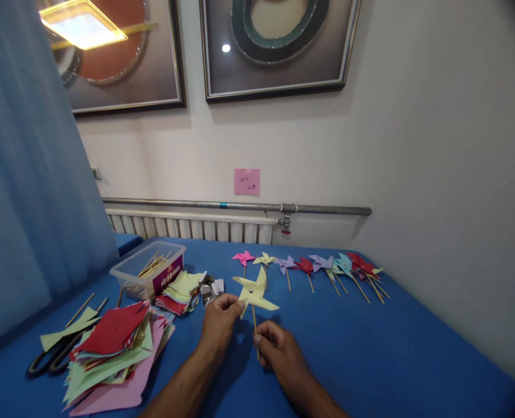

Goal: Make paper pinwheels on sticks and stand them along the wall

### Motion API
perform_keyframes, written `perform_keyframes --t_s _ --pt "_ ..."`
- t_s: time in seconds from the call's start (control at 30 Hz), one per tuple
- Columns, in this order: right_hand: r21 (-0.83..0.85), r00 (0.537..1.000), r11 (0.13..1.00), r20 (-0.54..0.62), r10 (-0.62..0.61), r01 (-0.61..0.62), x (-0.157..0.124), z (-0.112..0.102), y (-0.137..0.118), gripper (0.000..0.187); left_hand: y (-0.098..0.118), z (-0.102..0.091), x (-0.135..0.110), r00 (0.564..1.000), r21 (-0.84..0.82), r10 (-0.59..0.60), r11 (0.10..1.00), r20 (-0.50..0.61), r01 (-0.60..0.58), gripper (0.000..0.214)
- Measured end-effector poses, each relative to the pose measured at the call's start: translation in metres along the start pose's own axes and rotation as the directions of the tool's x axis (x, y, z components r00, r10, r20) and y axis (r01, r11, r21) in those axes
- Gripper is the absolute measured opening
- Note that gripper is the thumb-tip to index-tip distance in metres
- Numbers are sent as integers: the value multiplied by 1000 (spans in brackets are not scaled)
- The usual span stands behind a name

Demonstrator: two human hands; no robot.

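A pale yellow paper pinwheel (pixel 252 292) on a thin wooden stick stands upright between my hands, with a small metal pin at its centre. My right hand (pixel 278 351) is closed around the lower part of the stick. At the pinwheel's lower left blade, my left hand (pixel 219 322) has thumb and fingers pinched together on the paper edge. Just behind my left hand sits a small open box (pixel 207 290) of shiny pins, partly hidden by the fingers.
Finished pinwheels (pixel 322 263) lie in a row at the back right of the blue table (pixel 370 360). On the left are a clear plastic tub (pixel 129 270) with sticks, a smaller paper stack (pixel 183 290), a large coloured paper pile (pixel 113 360) and black-handled scissors (pixel 59 355).
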State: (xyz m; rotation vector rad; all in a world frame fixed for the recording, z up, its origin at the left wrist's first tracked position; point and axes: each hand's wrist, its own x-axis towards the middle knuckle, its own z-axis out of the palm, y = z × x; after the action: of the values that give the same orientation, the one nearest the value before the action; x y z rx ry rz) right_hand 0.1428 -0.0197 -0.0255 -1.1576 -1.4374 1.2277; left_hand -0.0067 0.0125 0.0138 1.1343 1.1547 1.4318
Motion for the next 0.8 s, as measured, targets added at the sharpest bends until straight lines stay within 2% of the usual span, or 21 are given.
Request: perform_keyframes --t_s 0.27,0.63,0.73,0.8 --pt "15 1000 1000 -3 -4 4 1 0 3 17 -9 5 0 996 -1 -62 998 61 62 23" --pt "22 1000 1000 -10 6 -6 -1 1 -3 18 4 -7 7 998 -12 -9 1000 -66 8 27" --pt "40 1000 999 -30 9 -8 1 -1 -1 21 2 -4 4 996 -48 -64 997 -54 61 28" --pt "38 999 999 -51 12 -10 3 -2 0 23 -1 0 0 994 -68 -112 991 -6 111 29"
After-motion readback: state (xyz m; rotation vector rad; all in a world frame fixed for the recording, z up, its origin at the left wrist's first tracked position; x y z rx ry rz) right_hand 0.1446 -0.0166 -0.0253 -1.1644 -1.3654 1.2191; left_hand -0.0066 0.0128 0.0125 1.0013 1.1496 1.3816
